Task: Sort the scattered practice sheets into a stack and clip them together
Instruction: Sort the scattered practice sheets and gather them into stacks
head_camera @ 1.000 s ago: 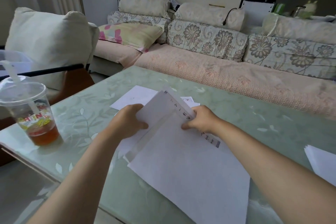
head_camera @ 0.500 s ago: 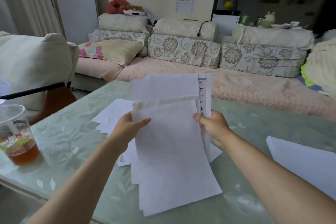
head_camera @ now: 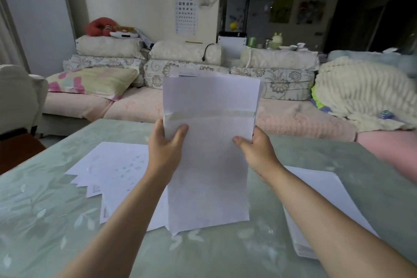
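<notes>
Raised from its earlier slant, the sheaf of practice sheets now stands upright, bottom edge on the green table — edges nearly squared. On either side the left hand and right hand grip it, thumbs in front, fingers curled behind. More loose sheets lie fanned at left.

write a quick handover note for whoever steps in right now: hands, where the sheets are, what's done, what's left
Left hand and right hand each grip one side of a bunch of sheets, held upright with its bottom edge down at the table. Its top edges are not level.
Loose sheets lie fanned on the table to its left; another pile lies to its right.
Done: some sheets gathered.
Left: square the bunch, add the rest, clip it. No clip is in view.
</notes>
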The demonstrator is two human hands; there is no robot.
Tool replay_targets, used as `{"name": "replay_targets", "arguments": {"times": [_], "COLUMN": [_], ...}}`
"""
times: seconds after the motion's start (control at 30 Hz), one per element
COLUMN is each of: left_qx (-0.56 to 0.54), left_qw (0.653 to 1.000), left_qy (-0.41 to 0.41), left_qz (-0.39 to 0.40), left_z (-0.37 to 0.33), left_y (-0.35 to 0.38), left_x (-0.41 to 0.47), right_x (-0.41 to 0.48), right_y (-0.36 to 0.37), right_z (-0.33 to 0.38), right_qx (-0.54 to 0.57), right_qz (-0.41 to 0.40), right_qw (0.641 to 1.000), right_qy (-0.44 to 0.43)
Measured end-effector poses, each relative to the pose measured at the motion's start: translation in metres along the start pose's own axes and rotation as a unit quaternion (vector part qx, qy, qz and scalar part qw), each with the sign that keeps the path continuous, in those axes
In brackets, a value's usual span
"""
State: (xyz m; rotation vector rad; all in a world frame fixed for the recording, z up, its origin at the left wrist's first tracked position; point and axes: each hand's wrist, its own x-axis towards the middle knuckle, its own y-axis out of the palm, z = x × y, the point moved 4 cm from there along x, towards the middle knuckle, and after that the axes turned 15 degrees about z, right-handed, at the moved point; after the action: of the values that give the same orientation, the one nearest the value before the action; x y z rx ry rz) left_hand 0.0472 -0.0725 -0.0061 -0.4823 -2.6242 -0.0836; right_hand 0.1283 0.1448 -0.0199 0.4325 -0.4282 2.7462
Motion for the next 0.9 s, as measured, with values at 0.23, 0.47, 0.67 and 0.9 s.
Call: {"name": "replay_targets", "arguments": {"times": [0.23,0.47,0.67,0.9], "left_qx": [-0.012,0.033,-0.011,-0.022], "left_qw": [0.999,0.997,0.997,0.999], "left_qy": [-0.01,-0.036,0.008,-0.042], "left_qz": [0.042,0.054,0.078,-0.001], "left_z": [0.007,0.014,-0.004,0.014], "left_y": [0.024,0.026,0.03,0.034], "left_x": [-0.016,-0.021,-0.017,-0.015], "right_x": [-0.017,-0.032,-0.022,-0.027], "right_y": [-0.024,-0.028,-0.036,-0.035], "right_z": [-0.003,-0.018,0.002,-0.017], "right_qx": [0.012,-0.039,0.023,0.016], "right_qz": [-0.013,0.013,-0.086,-0.027], "right_qw": [1.0,0.998,0.996,0.999], "right_qy": [0.011,0.05,-0.03,0.006]}}
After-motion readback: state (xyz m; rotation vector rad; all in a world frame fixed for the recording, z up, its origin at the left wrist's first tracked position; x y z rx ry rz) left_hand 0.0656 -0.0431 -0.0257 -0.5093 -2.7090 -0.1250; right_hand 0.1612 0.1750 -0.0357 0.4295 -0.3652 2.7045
